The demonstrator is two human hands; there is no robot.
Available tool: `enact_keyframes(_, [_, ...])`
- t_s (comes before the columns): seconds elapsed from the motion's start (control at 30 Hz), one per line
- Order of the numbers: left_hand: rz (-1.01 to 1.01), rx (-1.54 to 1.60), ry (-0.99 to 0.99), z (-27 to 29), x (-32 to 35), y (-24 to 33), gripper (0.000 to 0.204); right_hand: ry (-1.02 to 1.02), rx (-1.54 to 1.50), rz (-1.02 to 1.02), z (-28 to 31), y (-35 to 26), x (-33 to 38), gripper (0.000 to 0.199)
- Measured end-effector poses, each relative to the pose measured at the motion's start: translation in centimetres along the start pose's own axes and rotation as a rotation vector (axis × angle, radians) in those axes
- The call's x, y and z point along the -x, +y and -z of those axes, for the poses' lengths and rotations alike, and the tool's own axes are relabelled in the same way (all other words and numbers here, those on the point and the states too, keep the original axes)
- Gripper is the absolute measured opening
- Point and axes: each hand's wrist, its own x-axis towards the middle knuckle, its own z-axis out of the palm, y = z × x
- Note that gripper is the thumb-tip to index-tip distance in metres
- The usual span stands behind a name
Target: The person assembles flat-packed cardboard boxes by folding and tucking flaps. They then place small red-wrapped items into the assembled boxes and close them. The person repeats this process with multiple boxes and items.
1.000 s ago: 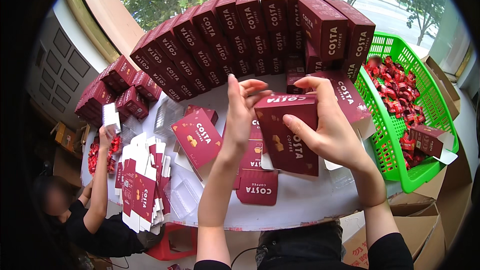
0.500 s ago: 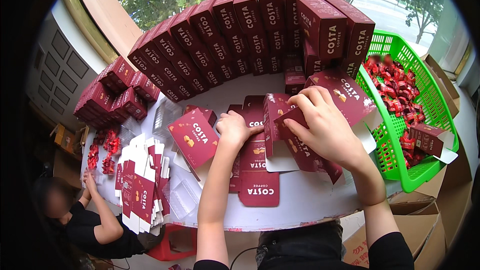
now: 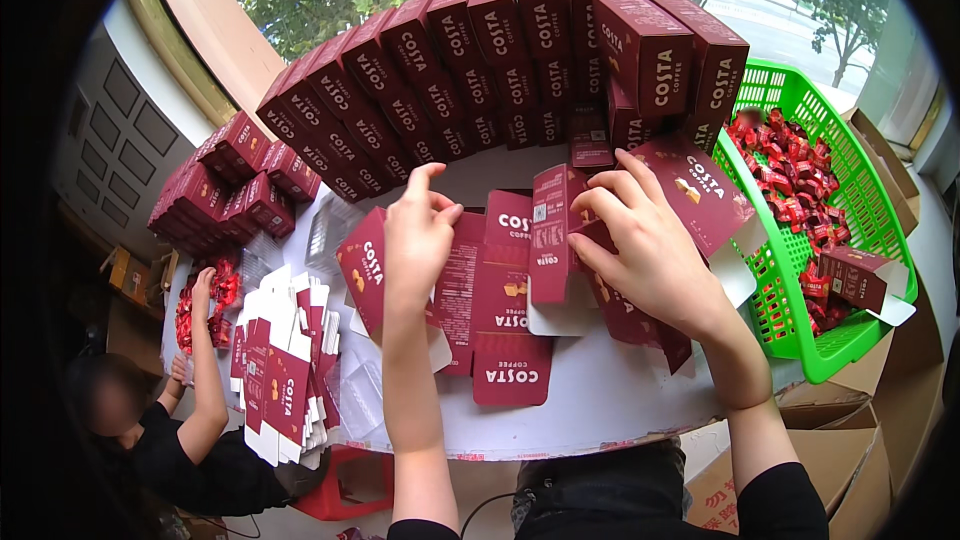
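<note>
My right hand (image 3: 650, 255) has its fingers bent over a partly folded maroon carton (image 3: 548, 232), gripping it near its upper flaps. White inner card shows along the carton's lower edge. Lifted over the table, my left hand (image 3: 420, 235) holds nothing visible, its index finger and thumb apart. Below and between the hands lies a flat, unfolded maroon carton (image 3: 512, 348), its upper part partly covered. An opened carton (image 3: 362, 258) leans just left of my left hand, which hides part of it. Another open carton (image 3: 690, 190) with white flaps stands beyond my right hand.
Stacked maroon boxes (image 3: 455, 90) curve along the table's back, with more boxes (image 3: 235, 185) at left. Flat cartons (image 3: 280, 370) and clear plastic trays (image 3: 358, 390) lie left. A green basket (image 3: 815, 365) holds red-wrapped pieces. Another person (image 3: 205, 440) handles red pieces (image 3: 225, 285).
My left hand has risen off the flat carton and moved left and away from me. The flat carton has shifted slightly. My right hand stays on its carton, which has turned a little.
</note>
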Motion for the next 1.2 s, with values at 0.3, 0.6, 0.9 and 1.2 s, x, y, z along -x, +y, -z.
enact_keyframes(0.3, [-0.147,0.148,0.572,5.6,0.0,-0.9,0.023,-0.009,0.013,0.015,-0.3,0.1,-0.2,0.028])
enact_keyframes(0.6, [-0.376,0.352,0.635,2.7,5.0,6.1,0.024,0.041,-0.262,0.099,-1.0,-2.2,-0.1,0.105])
enact_keyframes(0.9, [-0.755,0.302,0.321,0.4,8.5,8.3,0.043,0.119,-0.480,0.078,-2.1,-2.9,-0.2,0.052])
enact_keyframes(1.2, [-0.458,0.148,0.253,2.0,4.5,6.3,0.076,0.011,-1.264,-0.262,1.4,-2.7,-0.2,0.029])
